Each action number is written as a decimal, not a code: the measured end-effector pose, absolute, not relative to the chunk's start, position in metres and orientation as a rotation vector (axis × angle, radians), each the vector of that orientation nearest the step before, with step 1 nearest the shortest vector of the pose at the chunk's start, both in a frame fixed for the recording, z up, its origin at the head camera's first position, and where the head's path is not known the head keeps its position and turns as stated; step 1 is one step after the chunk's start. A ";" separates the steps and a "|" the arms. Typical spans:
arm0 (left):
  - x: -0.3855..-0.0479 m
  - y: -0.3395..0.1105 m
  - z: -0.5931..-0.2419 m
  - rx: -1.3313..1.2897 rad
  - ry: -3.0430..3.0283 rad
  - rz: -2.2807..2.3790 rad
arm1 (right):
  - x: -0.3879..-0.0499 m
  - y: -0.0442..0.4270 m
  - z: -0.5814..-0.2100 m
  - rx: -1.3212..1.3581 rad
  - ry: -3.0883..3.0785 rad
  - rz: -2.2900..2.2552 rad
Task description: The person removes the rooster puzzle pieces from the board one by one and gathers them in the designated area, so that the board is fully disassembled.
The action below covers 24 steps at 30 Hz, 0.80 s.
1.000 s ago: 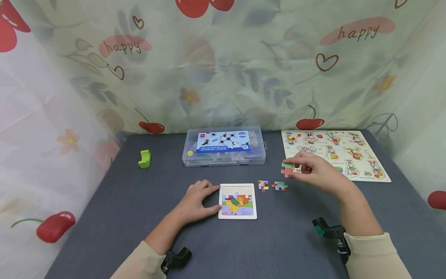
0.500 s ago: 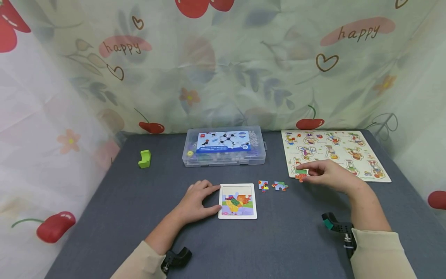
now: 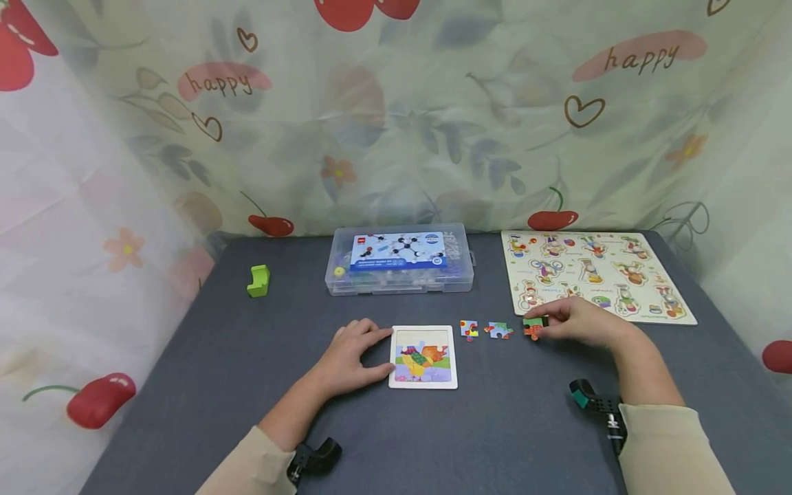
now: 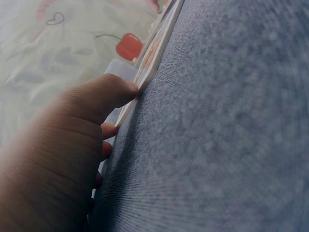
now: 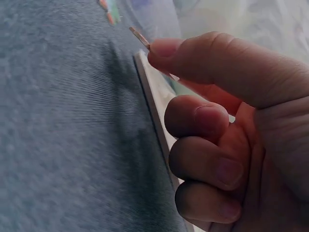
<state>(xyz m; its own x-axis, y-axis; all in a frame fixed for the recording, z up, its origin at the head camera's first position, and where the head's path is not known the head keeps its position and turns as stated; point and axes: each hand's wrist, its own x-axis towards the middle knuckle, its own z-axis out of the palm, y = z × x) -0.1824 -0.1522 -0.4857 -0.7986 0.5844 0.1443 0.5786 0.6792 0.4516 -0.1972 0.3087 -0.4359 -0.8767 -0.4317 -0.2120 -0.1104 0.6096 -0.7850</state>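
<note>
My left hand (image 3: 349, 361) rests at the left side of a small white-framed jigsaw puzzle (image 3: 423, 386), its thumb (image 4: 118, 89) and forefinger spread along the edge. Inside the frame lies a partly filled bird picture, with a bare strip at the top. My right hand (image 3: 581, 323) pinches a green-and-orange puzzle piece (image 3: 531, 328) between thumb and forefinger; in the right wrist view this piece (image 5: 139, 37) appears edge-on, tilted, and the other fingers curl into the palm. Two loose pieces, one yellow-and-blue (image 3: 469, 330) and one blue-and-green (image 3: 498, 331), lie between frame and right hand.
Behind my right hand lies a large picture board (image 3: 671, 275) with several figures. A clear plastic case (image 3: 399, 283) with a blue label stands at the back middle. Far left is a green block (image 3: 259, 281). A patterned curtain (image 3: 396, 137) hangs behind the dark table (image 3: 495, 440).
My right hand has moved to the right with the puzzle piece, then lowered it toward the table, beside the loose pieces. The left hand and the frame have stayed in place.
</note>
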 end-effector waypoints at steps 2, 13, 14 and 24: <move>-0.183 -0.152 -0.486 0.992 2.869 0.764 | -0.198 0.307 -0.439 -0.439 2.448 -1.154; -0.183 -0.152 -0.487 0.985 2.874 0.762 | -0.199 0.303 -0.443 -0.397 2.452 -1.143; -0.183 -0.152 -0.488 0.984 2.874 0.759 | -0.199 0.302 -0.443 -0.400 2.455 -1.146; -0.183 -0.152 -0.488 0.983 2.872 0.754 | -0.193 0.303 -0.425 -0.397 2.555 -1.170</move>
